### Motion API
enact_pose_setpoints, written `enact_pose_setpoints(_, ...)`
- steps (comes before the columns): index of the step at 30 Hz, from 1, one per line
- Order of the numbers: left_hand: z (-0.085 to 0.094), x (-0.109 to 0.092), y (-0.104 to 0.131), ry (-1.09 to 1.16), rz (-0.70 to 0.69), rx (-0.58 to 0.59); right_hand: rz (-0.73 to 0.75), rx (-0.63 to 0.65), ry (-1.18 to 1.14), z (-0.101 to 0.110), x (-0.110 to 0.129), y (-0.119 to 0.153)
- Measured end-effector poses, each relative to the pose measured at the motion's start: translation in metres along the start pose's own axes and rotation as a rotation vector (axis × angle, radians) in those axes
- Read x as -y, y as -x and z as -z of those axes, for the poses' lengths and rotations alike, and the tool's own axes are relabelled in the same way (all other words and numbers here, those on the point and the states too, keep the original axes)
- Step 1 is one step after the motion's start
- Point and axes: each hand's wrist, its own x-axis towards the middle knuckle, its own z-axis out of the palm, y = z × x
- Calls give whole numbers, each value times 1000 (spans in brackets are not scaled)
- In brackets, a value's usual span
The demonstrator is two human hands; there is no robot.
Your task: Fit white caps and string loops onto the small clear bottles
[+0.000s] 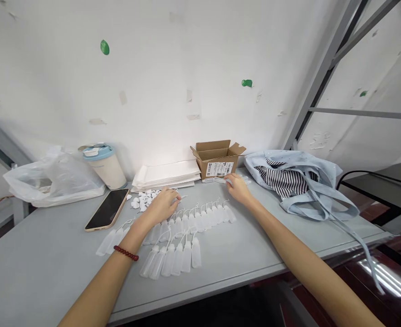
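Note:
Over the right side of a pile of small white caps [142, 200], my left hand [161, 206] has its fingers curled together. A thin white tip shows beside its fingertips, seemingly part of a cap; the grip is mostly hidden. My right hand [237, 187] pinches a small clear plastic bottle [220, 180] in front of the cardboard box. Between my arms, several capped squeeze bottles [193, 221] with thin curled tails lie in a row. A shorter group of the same bottles [178, 259] lies nearer the table edge, and a few more [109, 240] sit partly behind my left forearm.
An open cardboard box [217, 156] stands against the wall beside a stack of white sheets [168, 175]. To the left are a phone [108, 210], a blue-lidded cup [108, 169] and a plastic bag [56, 177]. A light-blue cloth bag [323, 168] lies right, its strap hanging over the edge.

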Motion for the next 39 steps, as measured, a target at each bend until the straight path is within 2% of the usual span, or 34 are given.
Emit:
enact_pose_setpoints(8,1,6,3,-75,24,17,-19,45,91,1,-10,1)
enact_pose_setpoints(13,1,7,3,-61,24,19,73,162,139,-5,-3,0)
enact_pose_setpoints(18,-4,10,1,-54,-4,56,86,255,182,-15,-6,-1)
enact_pose_setpoints(23,-5,11,0,-81,6,51,86,203,179,-15,-5,1)
enact_pose_setpoints(31,-2,7,1,-28,40,-69,49,9,139,-5,6,1)
enact_pose_setpoints(36,-3,5,0,33,47,-133,68,49,170,-3,8,2)
enact_pose_setpoints(39,-1,1,1,72,54,-153,126,64,168,-3,11,4)
